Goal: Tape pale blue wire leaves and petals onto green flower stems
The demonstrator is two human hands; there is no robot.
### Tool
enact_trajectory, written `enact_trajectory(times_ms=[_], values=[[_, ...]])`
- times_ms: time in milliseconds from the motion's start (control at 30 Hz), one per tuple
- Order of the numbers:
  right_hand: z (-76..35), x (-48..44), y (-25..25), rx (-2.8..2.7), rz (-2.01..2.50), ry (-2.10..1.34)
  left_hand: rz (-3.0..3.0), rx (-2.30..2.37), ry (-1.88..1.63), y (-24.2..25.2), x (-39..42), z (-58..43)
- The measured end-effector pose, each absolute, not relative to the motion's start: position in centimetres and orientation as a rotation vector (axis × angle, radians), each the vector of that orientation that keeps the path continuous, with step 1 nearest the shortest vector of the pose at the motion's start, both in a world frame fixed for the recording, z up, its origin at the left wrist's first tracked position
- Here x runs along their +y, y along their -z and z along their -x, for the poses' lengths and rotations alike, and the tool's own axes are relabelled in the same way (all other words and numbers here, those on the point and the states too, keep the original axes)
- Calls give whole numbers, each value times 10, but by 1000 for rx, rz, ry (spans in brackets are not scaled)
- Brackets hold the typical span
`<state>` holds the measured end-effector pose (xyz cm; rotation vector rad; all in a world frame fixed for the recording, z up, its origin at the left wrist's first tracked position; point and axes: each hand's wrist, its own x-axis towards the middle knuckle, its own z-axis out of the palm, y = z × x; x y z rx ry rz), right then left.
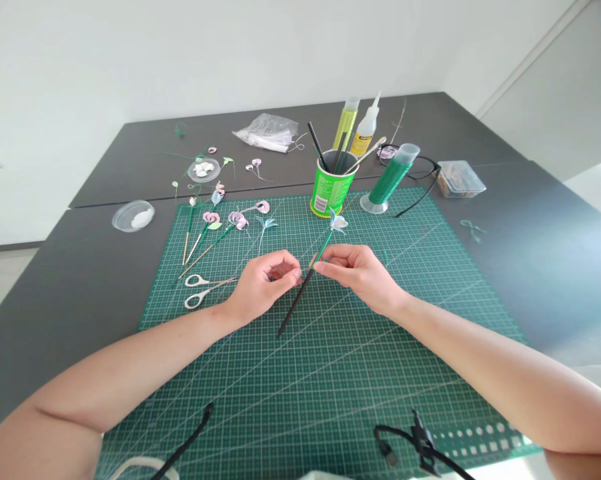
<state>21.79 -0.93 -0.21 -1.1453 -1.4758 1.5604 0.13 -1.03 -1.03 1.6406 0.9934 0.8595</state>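
My right hand (361, 275) pinches the stick (293, 309) at its middle, my left hand (263, 287) pinched shut just left of it, stick slanting from near left up to its paper flower (338, 223) far right.

We take this for a hobby craft corner in a plain, home-like room. A green gridded mat (330, 373) covers a dark table (505, 220) set against a bare white wall (180, 53). On the mat's far left lie paper flowers (220, 223) on thin stems, with scissors (203, 290) just nearer than them. At the mat's far edge stand a green cup (330, 190) of sticks and a green spool (393, 177), and behind them glue bottles (365, 133). A blue flower (338, 223) on a stick hangs over the mat's middle. Off the mat's far left corner sits a plastic dish (133, 215), and beyond its far right corner a clear box (460, 179).
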Motion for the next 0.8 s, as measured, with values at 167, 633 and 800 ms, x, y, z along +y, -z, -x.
enact_trajectory(times_ms=[167, 633, 800], values=[[-220, -9, 2, -1467, 1161, -1548, -1634, 982, -872, 12, -10, -1], [-221, -10, -2, -1430, 1151, -1550, -1635, 939, -810, 13, -9, 1], [-219, -11, -2, -1426, 1132, -1544, -1624, 913, -811, 13, -8, 1]])
